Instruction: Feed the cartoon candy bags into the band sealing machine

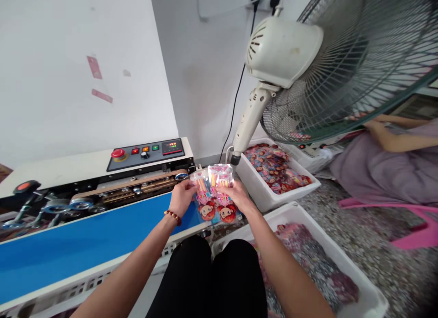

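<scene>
My left hand pinches the edge of a clear printed plastic packet, over the right end of the blue conveyor belt. Closed on a second such packet is my right hand, its thumb lying across the front. The two packets hang side by side and overlap slightly. Each shows a red-haired cartoon figure, pink lettering and coloured sticks near the top. Beside my left hand stands a band sealing machine with a lit control panel. Fingers behind the packets are hidden.
A white bin at the right holds many printed packets. Another white bin by my legs contains more packets. A large fan leans over the far bin. At the right edge another person's arm shows, near a pink stool.
</scene>
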### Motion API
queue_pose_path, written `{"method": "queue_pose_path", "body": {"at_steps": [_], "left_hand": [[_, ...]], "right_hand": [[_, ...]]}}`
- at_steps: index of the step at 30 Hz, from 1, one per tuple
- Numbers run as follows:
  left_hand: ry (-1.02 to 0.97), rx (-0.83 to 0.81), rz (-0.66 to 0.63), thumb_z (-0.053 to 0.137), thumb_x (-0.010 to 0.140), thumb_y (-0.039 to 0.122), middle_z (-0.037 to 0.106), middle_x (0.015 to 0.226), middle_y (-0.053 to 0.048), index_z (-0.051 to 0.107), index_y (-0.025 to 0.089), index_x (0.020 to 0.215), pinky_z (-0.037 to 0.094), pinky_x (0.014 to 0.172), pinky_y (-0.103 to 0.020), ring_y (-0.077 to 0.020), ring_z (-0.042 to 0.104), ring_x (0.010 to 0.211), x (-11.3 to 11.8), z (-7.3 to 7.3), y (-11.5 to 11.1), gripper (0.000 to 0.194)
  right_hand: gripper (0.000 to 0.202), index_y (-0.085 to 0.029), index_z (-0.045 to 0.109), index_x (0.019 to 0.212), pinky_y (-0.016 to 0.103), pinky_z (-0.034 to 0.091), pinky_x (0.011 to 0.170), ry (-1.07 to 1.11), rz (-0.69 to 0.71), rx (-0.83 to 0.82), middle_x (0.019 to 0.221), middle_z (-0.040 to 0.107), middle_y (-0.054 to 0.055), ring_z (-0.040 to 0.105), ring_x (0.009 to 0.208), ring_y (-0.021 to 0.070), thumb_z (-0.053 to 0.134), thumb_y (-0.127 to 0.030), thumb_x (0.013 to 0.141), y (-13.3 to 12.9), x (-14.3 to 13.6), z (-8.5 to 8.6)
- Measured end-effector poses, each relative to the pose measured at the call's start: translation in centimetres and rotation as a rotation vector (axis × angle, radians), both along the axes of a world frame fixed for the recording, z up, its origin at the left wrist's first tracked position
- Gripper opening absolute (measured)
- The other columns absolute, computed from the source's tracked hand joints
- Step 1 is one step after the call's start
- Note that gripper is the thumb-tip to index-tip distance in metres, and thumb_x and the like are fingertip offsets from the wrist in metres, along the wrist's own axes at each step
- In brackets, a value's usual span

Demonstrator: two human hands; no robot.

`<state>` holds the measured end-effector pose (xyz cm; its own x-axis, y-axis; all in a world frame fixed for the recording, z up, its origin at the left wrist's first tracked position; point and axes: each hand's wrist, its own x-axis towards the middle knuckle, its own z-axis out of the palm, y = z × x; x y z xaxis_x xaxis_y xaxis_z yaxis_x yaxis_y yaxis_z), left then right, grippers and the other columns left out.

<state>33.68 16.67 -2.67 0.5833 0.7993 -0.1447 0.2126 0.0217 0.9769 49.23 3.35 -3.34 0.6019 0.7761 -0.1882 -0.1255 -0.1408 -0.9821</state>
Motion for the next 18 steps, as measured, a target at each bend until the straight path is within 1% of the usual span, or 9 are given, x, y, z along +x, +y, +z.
{"method": "queue_pose_path", "body": {"at_steps": [3,5,6,8,12,13,15,17,18], "left_hand": [[-0.172,-0.173,-0.1,0.084,0.06,0.052,0.048,0.049,0.006,0.06,0.018,0.071,0.023,0.042,-0.02,-0.0069,0.04,0.042,0.5,0.6,0.1,0.043],[-0.261,-0.281,-0.132,0.086,0.058,0.053,0.044,0.048,0.008,0.057,0.019,0.074,0.016,0.041,-0.019,-0.0056,0.036,0.041,0.7,0.7,0.1,0.048],[-0.278,-0.31,-0.138,0.087,0.057,0.053,0.044,0.049,0.008,0.057,0.019,0.076,0.014,0.041,-0.019,-0.0053,0.035,0.041,0.8,0.7,0.1,0.049],[-0.243,-0.3,-0.144,0.087,0.057,0.054,0.044,0.048,0.008,0.057,0.019,0.076,0.014,0.042,-0.019,-0.0051,0.034,0.041,1.1,0.6,0.1,0.05],[-0.146,-0.146,-0.116,0.083,0.06,0.057,0.044,0.047,0.007,0.055,0.019,0.067,0.02,0.042,-0.019,-0.0054,0.035,0.042,1.4,0.3,-0.1,0.048],[-0.146,-0.125,-0.132,0.083,0.061,0.057,0.044,0.049,0.007,0.055,0.019,0.067,0.022,0.043,-0.019,-0.0055,0.036,0.043,1.3,0.4,-0.2,0.048],[-0.167,-0.132,-0.198,0.083,0.063,0.057,0.044,0.051,0.007,0.057,0.019,0.07,0.022,0.043,-0.02,-0.0057,0.036,0.044,1.0,0.8,-0.3,0.046],[-0.211,-0.166,-0.25,0.082,0.065,0.056,0.043,0.051,0.008,0.059,0.019,0.074,0.02,0.043,-0.02,-0.0054,0.034,0.043,0.6,1.2,-0.2,0.045],[-0.225,-0.175,-0.258,0.082,0.066,0.056,0.042,0.051,0.008,0.059,0.019,0.075,0.018,0.043,-0.021,-0.0053,0.033,0.042,0.5,1.3,-0.2,0.044]], "right_hand": [[0.043,-0.016,0.076,0.094,0.032,0.052,0.071,-0.055,-0.064,-0.032,0.087,0.077,0.005,0.069,0.077,0.0238,0.083,-0.042,0.061,0.3,0.0,0.0],[0.045,-0.016,0.075,0.097,0.032,0.052,0.07,-0.067,-0.094,-0.024,0.087,0.077,0.004,0.068,0.076,0.0228,0.082,-0.043,0.062,0.4,-0.1,-0.1],[0.045,-0.016,0.075,0.098,0.032,0.052,0.07,-0.065,-0.092,-0.015,0.086,0.077,0.004,0.068,0.076,0.0226,0.081,-0.044,0.062,0.5,-0.1,-0.3],[0.044,-0.016,0.075,0.098,0.032,0.052,0.072,-0.06,-0.061,-0.002,0.086,0.077,0.004,0.068,0.077,0.0225,0.08,-0.043,0.064,0.4,0.0,-0.6],[0.044,-0.017,0.074,0.099,0.033,0.053,0.074,-0.006,-0.043,0.043,0.091,0.077,0.005,0.069,0.079,0.0232,0.079,-0.044,0.064,0.3,0.1,-0.9],[0.045,-0.018,0.074,0.1,0.033,0.053,0.074,0.001,-0.059,0.048,0.092,0.077,0.005,0.069,0.08,0.0238,0.079,-0.045,0.064,0.4,0.0,-0.9],[0.044,-0.019,0.074,0.099,0.035,0.054,0.077,-0.036,-0.132,0.03,0.094,0.077,0.005,0.07,0.084,0.0253,0.078,-0.047,0.064,0.6,-0.1,-1.0],[0.04,-0.021,0.074,0.096,0.036,0.054,0.08,-0.114,-0.204,-0.007,0.094,0.077,0.005,0.069,0.089,0.0263,0.077,-0.046,0.065,0.9,-0.2,-1.1],[0.039,-0.022,0.074,0.096,0.036,0.054,0.081,-0.142,-0.212,-0.017,0.094,0.077,0.004,0.069,0.09,0.0264,0.077,-0.046,0.066,0.9,-0.2,-1.2]]}}
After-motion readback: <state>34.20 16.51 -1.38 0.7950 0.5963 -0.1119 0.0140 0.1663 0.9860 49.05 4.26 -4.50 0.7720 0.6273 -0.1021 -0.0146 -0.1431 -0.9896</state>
